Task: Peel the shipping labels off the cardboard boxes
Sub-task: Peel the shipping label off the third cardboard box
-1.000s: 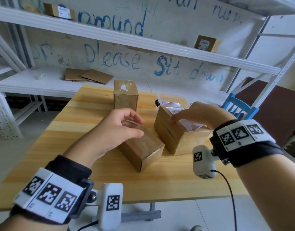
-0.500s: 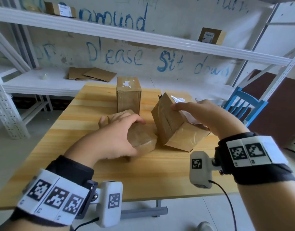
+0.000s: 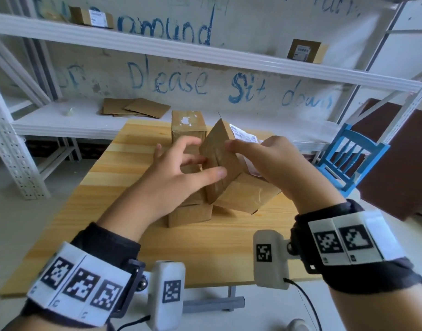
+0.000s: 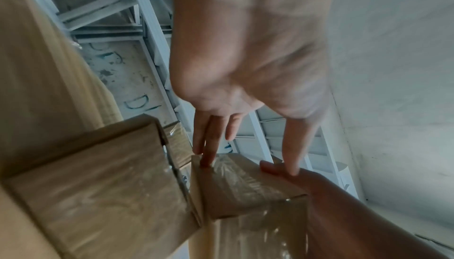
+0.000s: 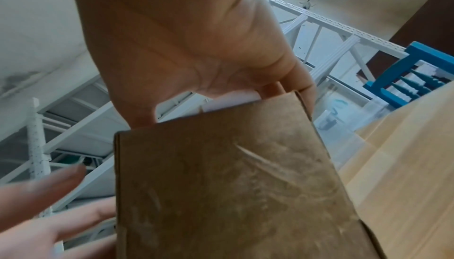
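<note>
My right hand [image 3: 272, 163] grips a brown cardboard box [image 3: 243, 194] tipped up on one corner above the wooden table [image 3: 229, 254]. Its thumb lies on the left face and its fingers wrap over the white shipping label [image 3: 243, 134] on the far side. From the right wrist, the box [image 5: 233, 195] fills the view and the label [image 5: 230, 101] peeks out under the palm. My left hand [image 3: 181, 175] reaches across with straight fingers [image 4: 209, 146] touching that box's edge [image 4: 245, 191]. A low box [image 3: 190, 216] lies under the left hand. A tall box [image 3: 188, 125] with torn white residue stands behind.
White metal shelving runs behind the table. Labelled boxes sit on its upper shelf at the left [image 3: 93, 17] and at the right [image 3: 303, 51], and flat cardboard sheets [image 3: 136, 108] lie on the lower shelf. A blue chair [image 3: 350, 158] stands to the right of the table.
My right hand has lifted the labelled box and tipped it steeper. My left hand has left the low box and moved right onto the tipped box.
</note>
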`<control>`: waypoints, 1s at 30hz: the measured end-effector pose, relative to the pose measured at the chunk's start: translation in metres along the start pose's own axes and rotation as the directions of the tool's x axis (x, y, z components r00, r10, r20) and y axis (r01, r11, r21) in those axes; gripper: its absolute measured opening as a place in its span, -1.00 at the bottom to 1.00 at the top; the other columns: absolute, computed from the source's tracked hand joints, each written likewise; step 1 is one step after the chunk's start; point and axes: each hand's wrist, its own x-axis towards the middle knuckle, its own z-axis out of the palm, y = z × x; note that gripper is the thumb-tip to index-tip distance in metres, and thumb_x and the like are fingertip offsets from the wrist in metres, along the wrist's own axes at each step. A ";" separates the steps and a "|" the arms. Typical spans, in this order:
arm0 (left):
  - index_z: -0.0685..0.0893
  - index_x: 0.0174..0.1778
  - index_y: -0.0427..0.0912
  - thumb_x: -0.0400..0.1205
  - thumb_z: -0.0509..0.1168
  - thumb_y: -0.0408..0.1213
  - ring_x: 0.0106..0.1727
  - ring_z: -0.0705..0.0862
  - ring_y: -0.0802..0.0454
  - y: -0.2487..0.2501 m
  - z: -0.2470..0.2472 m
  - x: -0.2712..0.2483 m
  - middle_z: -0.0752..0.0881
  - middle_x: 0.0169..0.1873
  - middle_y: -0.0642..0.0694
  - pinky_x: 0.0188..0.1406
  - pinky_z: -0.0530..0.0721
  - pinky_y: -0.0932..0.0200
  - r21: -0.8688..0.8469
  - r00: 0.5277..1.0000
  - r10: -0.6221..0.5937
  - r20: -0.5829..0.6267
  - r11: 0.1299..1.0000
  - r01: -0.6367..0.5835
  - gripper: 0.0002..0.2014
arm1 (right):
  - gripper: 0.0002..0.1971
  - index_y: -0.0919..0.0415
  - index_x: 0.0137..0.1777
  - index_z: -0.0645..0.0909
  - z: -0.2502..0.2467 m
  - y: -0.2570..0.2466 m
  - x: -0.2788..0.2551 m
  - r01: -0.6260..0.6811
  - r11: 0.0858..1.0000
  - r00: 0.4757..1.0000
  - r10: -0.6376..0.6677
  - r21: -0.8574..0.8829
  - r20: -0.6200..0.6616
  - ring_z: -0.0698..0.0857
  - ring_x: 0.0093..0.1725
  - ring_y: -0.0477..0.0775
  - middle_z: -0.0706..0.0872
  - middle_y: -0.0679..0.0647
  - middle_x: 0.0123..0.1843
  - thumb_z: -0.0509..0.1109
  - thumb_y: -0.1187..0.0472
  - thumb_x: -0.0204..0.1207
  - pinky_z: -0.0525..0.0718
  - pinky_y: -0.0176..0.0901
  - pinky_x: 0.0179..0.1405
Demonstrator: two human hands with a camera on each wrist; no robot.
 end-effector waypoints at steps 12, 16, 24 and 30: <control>0.20 0.61 0.47 0.17 0.80 -0.07 0.12 0.48 0.73 -0.003 0.038 0.004 0.53 0.14 0.53 0.05 0.51 0.51 0.175 0.971 0.227 -0.069 0.961 -0.212 0.19 | -0.49 0.18 -0.03 0.55 0.016 -0.010 -0.010 0.059 0.990 0.998 -0.057 -0.129 0.022 0.46 -0.38 0.01 0.46 0.02 -0.34 0.27 -0.33 0.66 0.29 -0.09 -0.44; 0.16 0.62 0.22 0.16 0.80 -0.03 0.06 0.50 0.60 -0.005 0.038 0.004 0.50 0.06 0.47 -0.06 0.49 0.50 0.162 0.971 0.200 -0.129 0.970 -0.178 0.21 | -0.47 0.14 -0.34 0.26 0.015 -0.013 -0.018 0.116 0.978 0.993 -0.120 -0.173 -0.015 0.35 -0.43 0.05 0.35 0.05 -0.42 0.31 -0.22 0.66 0.22 -0.08 -0.46; 0.11 0.67 0.21 0.03 0.82 -0.04 0.31 0.62 0.07 -0.010 0.034 0.012 0.63 0.31 0.09 0.16 0.55 0.32 0.078 0.943 0.247 -0.222 0.969 -0.235 0.35 | -0.50 0.33 -0.19 0.62 0.015 -0.019 -0.029 0.242 0.961 0.969 -0.246 -0.130 -0.018 0.54 -0.24 0.15 0.59 0.15 -0.34 0.32 -0.18 0.66 0.33 -0.07 -0.40; 0.21 0.60 0.36 -0.02 0.70 -0.05 0.32 0.56 0.14 -0.012 0.029 0.012 0.28 0.32 0.13 0.22 0.67 0.16 0.109 0.900 0.309 -0.307 0.951 -0.289 0.25 | -0.62 0.11 -0.24 0.55 0.018 -0.020 -0.035 0.295 0.955 0.955 -0.295 0.024 -0.010 0.63 -0.43 0.01 0.79 0.08 -0.36 0.36 -0.17 0.65 0.43 -0.23 -0.51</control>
